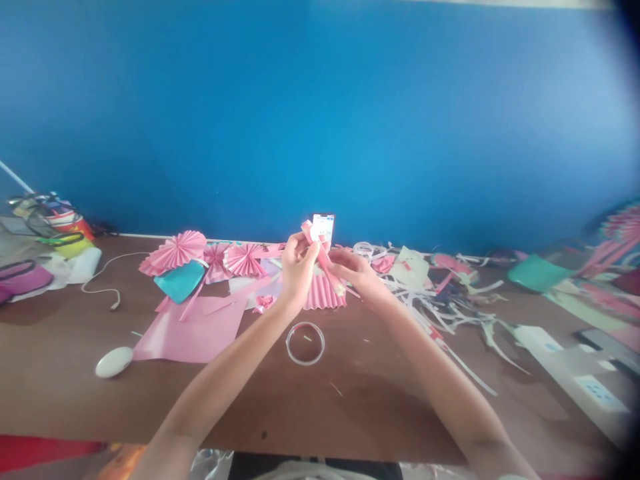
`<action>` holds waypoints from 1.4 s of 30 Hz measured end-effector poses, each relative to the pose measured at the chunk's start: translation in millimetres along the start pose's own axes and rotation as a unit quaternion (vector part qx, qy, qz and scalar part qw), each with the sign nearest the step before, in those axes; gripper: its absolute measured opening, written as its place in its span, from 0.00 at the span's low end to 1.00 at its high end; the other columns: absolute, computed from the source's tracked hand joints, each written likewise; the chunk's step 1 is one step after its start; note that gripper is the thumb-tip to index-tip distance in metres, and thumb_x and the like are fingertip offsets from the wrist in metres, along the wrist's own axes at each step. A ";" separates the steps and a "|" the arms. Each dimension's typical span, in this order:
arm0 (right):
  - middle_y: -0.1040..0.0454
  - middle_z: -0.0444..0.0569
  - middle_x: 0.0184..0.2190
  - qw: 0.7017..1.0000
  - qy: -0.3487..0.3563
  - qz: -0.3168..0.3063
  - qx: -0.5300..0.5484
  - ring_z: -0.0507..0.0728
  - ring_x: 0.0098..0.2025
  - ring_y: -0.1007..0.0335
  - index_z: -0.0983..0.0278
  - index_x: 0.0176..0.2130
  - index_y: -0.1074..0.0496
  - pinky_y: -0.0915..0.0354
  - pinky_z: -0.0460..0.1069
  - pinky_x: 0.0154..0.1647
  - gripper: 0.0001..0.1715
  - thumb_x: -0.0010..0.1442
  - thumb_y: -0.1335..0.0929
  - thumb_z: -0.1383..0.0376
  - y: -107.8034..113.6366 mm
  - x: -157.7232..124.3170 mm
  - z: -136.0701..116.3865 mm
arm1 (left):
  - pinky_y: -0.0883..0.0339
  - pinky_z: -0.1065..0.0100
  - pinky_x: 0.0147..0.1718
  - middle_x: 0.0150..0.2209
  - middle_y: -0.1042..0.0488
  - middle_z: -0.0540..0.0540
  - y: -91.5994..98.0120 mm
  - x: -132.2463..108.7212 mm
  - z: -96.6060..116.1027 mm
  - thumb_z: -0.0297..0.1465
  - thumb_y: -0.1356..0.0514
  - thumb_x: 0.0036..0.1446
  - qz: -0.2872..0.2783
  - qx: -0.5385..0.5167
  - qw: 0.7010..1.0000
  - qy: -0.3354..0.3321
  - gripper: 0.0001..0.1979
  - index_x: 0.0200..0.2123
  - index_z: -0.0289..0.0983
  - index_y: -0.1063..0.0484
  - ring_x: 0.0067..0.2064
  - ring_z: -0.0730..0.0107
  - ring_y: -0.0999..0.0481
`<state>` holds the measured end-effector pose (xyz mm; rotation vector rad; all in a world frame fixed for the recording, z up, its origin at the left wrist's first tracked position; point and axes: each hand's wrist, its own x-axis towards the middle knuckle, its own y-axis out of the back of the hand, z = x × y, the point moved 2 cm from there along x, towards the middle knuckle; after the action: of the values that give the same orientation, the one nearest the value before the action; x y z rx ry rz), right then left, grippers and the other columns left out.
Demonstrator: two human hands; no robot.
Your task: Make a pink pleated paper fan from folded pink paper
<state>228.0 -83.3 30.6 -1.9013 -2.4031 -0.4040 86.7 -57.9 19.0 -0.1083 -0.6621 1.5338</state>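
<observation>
My left hand and my right hand are raised together over the middle of the brown table. Between their fingertips they hold a narrow folded pink paper strip, tilted from upper left to lower right. Just behind and below the hands lies a pleated pink paper piece. A clear tape ring rests on the table in front of my left forearm.
Pink paper fans and a teal piece lie at left, above a flat pink sheet. A white mouse sits near left. A phone leans on the blue wall. Paper scraps spread right.
</observation>
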 end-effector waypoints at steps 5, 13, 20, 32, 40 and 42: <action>0.27 0.47 0.30 0.994 0.030 -0.036 -0.100 0.51 0.29 0.34 0.66 0.38 0.26 0.39 0.47 0.30 0.16 0.64 0.34 0.56 -3.0 -4.7 -6.5 | 0.27 0.60 0.45 0.40 0.20 0.44 -0.4 1.5 5.6 0.27 0.35 0.52 0.021 -0.054 0.996 0.072 0.10 0.39 0.37 0.30 0.42 0.62 0.18; 0.31 0.45 0.28 0.978 0.081 -0.111 -0.154 0.50 0.28 0.40 0.66 0.35 0.28 0.44 0.47 0.28 0.17 0.67 0.37 0.57 -3.6 -5.9 -4.8 | 0.29 0.60 0.47 0.29 0.28 0.52 1.1 5.5 28.8 0.14 0.47 0.40 -0.033 -0.231 0.947 0.218 0.24 0.42 0.37 0.31 0.33 0.71 0.23; 0.29 0.47 0.30 0.986 0.069 -0.096 -0.120 0.52 0.31 0.37 0.66 0.40 0.26 0.40 0.47 0.31 0.17 0.66 0.36 0.56 2.3 -5.1 -3.0 | 0.32 0.56 0.46 0.31 0.26 0.48 -1.1 5.1 30.3 0.19 0.46 0.40 -0.189 -0.195 0.945 0.183 0.30 0.50 0.36 0.29 0.37 0.64 0.24; 0.28 0.47 0.33 0.993 0.043 -0.100 -0.054 0.53 0.34 0.35 0.65 0.45 0.25 0.37 0.47 0.33 0.20 0.65 0.34 0.52 1.1 -6.0 -3.7 | 0.34 0.63 0.42 0.30 0.30 0.52 4.0 7.5 32.9 0.21 0.34 0.43 -0.259 -0.094 0.954 0.120 0.31 0.53 0.44 0.30 0.34 0.70 0.27; 0.40 0.41 0.24 0.992 0.059 -0.070 -0.084 0.49 0.26 0.47 0.64 0.34 0.31 0.47 0.46 0.27 0.24 0.67 0.37 0.47 -1.0 -8.0 -6.6 | 0.33 0.67 0.36 0.31 0.27 0.48 -1.1 7.9 22.3 0.34 0.32 0.55 -0.183 -0.031 0.980 0.069 0.13 0.42 0.38 0.26 0.33 0.70 0.26; 0.41 0.41 0.25 0.992 0.064 -0.071 -0.085 0.49 0.26 0.48 0.64 0.35 0.31 0.48 0.47 0.27 0.23 0.67 0.36 0.48 -1.2 -9.2 -8.3 | 0.33 0.68 0.36 0.30 0.28 0.50 -4.4 5.2 23.8 0.35 0.33 0.57 -0.195 -0.092 0.972 0.090 0.10 0.41 0.38 0.27 0.32 0.72 0.27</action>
<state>228.1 -94.3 36.6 -1.7080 -2.4971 -0.7370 79.1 -61.3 42.3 -0.2394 -0.6361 1.0694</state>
